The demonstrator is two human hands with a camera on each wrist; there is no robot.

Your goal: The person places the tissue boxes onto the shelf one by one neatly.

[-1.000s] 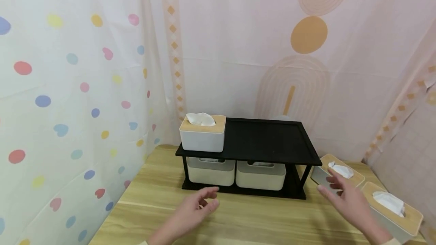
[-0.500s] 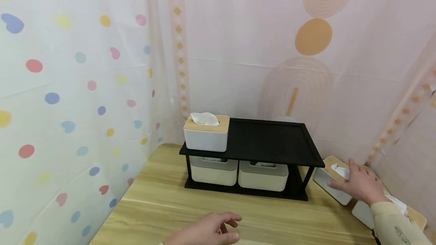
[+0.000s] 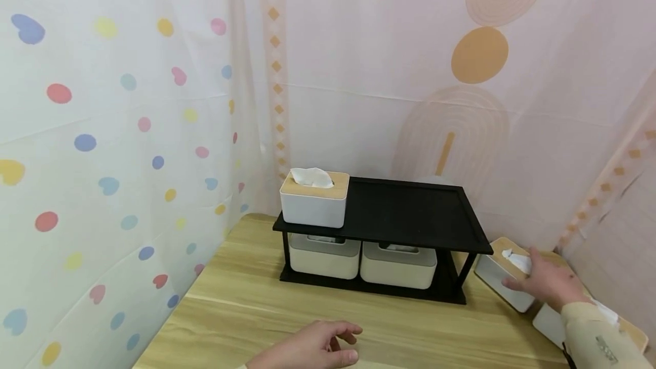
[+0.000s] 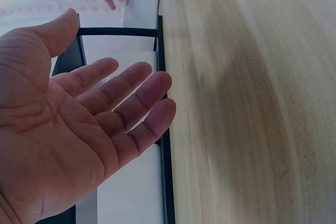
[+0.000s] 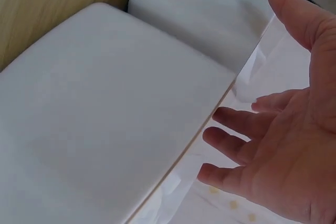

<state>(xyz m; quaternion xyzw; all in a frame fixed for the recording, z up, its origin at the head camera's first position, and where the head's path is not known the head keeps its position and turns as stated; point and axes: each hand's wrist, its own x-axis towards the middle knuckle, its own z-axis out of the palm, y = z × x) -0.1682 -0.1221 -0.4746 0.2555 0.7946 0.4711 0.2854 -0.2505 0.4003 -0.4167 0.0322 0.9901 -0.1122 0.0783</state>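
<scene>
My right hand [image 3: 552, 283] hovers at the right over two white tissue boxes with wood-look lids and tissues poking out. The farther tissue box [image 3: 496, 281] lies by the thumb; the nearer tissue box [image 3: 547, 323] is partly hidden by the forearm. In the right wrist view the fingers [image 5: 236, 121] are spread past the lid edge of the nearer box [image 5: 105, 103], gripping nothing; whether they touch it I cannot tell. My left hand [image 3: 323, 346] hangs over the table's front, palm bare and fingers relaxed, in front of the black two-tier rack [image 3: 410, 204].
Another tissue box [image 3: 314, 209] stands on the rack's top left. Two grey-lidded tissue boxes, left [image 3: 325, 261] and right [image 3: 398, 268], sit side by side on the lower tier. Patterned curtains [image 3: 359, 118] enclose the wooden table [image 3: 256, 300] at the back and sides.
My right hand has moved right and forward, from beside the rack to over the two right-hand boxes. The left hand has shifted right and nearer the table's front. The boxes have stayed put.
</scene>
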